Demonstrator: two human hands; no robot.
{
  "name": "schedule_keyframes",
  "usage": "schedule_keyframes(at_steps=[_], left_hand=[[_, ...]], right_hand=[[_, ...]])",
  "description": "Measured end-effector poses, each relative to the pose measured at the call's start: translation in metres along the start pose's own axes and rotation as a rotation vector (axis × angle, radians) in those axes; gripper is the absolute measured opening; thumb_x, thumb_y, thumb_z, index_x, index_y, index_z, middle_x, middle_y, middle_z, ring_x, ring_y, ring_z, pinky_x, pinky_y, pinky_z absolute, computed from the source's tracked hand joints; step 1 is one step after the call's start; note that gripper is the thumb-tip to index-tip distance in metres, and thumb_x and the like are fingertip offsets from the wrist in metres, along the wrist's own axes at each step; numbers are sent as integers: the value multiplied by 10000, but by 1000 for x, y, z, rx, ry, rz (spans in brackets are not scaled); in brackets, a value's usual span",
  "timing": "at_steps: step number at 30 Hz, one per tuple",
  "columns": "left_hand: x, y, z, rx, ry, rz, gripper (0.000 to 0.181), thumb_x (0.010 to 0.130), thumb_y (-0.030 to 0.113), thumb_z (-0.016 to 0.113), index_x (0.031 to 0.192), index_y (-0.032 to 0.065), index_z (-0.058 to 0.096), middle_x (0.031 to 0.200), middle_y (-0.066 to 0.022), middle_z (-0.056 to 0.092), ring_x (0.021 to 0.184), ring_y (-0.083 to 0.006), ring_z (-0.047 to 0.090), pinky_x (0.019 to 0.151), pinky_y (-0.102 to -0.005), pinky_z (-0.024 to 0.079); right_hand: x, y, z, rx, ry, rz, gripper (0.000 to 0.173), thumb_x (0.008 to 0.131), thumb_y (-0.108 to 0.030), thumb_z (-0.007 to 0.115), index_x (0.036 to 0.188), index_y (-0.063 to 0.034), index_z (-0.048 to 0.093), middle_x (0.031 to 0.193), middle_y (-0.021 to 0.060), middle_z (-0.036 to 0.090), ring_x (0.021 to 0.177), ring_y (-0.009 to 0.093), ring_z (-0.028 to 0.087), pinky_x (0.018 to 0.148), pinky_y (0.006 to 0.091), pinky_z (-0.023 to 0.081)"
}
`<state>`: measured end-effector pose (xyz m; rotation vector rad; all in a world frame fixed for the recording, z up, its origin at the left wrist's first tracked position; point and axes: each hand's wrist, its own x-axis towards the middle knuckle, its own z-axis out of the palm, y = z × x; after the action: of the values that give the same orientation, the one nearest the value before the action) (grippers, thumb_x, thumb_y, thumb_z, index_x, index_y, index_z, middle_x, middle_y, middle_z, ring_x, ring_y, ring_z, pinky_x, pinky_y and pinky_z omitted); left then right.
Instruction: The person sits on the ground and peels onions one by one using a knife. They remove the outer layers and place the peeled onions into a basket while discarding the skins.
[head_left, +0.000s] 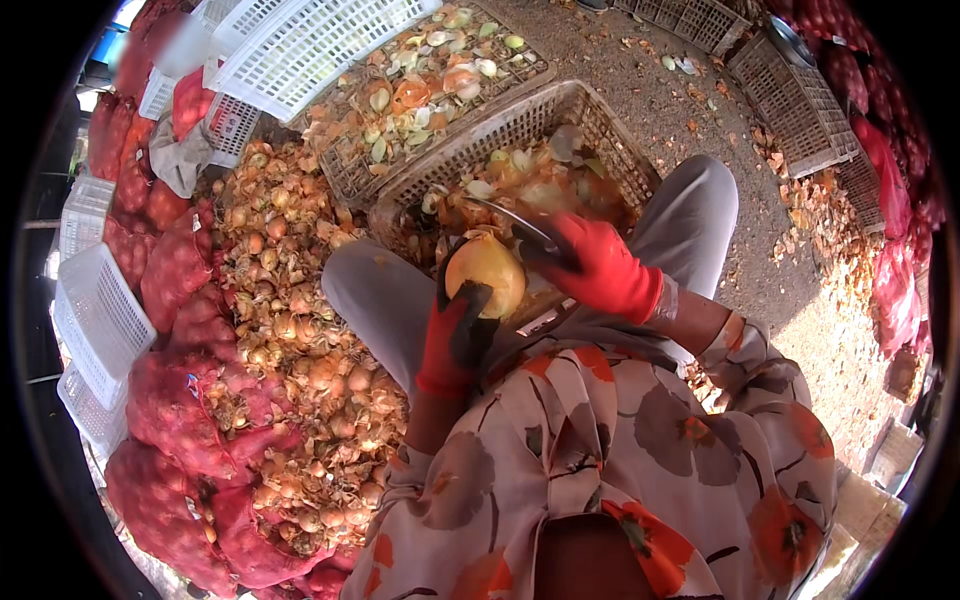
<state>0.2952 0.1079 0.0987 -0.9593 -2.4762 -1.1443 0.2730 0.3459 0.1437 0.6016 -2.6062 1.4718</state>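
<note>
A large yellow onion (489, 271) rests in my left hand (459, 330), which wears a red glove with a dark palm and grips it from the left and below. In my right hand (592, 262), gloved the same way, is a knife (510, 215) whose narrow blade points up and to the left, just above the onion's top. Blade and onion appear apart. Both hands are over the near side of a dirty plastic crate (607, 139) set in front of my knees. Onion skins and scraps (525, 176) lie inside that crate.
Left of my knee spreads a heap of onions (300, 322), bordered by red mesh sacks (180, 420). An upturned crate (450, 120) strewn with peelings stands beyond, beside a white plastic crate (315, 52). At right are brown crates (795, 105) and scattered skins on the ground (750, 225).
</note>
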Motion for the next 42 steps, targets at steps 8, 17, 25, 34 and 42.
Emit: schedule_keyframes(at_steps=[8,17,25,34,42], left_hand=[[19,36,-11,-758,-63,-590,575,773,-43,564,1336,21,464,1212,-105,599,1121,-223,597,946,-347,490],[1,56,-23,-778,-42,-765,554,758,-26,559,1303,20,470,1185,-103,595,1115,-220,587,941,-345,490],[-16,13,-15,72,-50,-280,392,870,56,650,1217,-42,497,1202,-207,551,1070,-338,579,865,-404,482],[20,-8,10,-996,313,-613,531,857,165,623,1339,20,454,1284,-122,530,1167,-254,554,982,-369,467],[48,12,-8,-761,425,-479,569,785,-52,568,1339,8,456,1283,-102,527,1143,-205,547,909,-343,485]], right_hand=[[-6,2,-9,-372,-214,-272,291,823,-194,664,1065,-86,545,837,108,589,746,324,642,590,440,506],[-10,38,-4,-554,-335,-268,252,835,-199,593,1045,-76,527,815,109,588,721,325,636,571,439,495],[-12,36,2,-55,-63,164,160,907,-181,624,998,-61,572,736,142,643,651,306,643,572,401,482],[-5,-49,-5,462,-211,537,219,959,-222,573,1002,-8,583,724,122,645,626,203,626,599,354,487],[8,-52,-10,253,-247,389,229,939,-212,566,986,12,566,783,243,630,771,437,610,663,457,468]])
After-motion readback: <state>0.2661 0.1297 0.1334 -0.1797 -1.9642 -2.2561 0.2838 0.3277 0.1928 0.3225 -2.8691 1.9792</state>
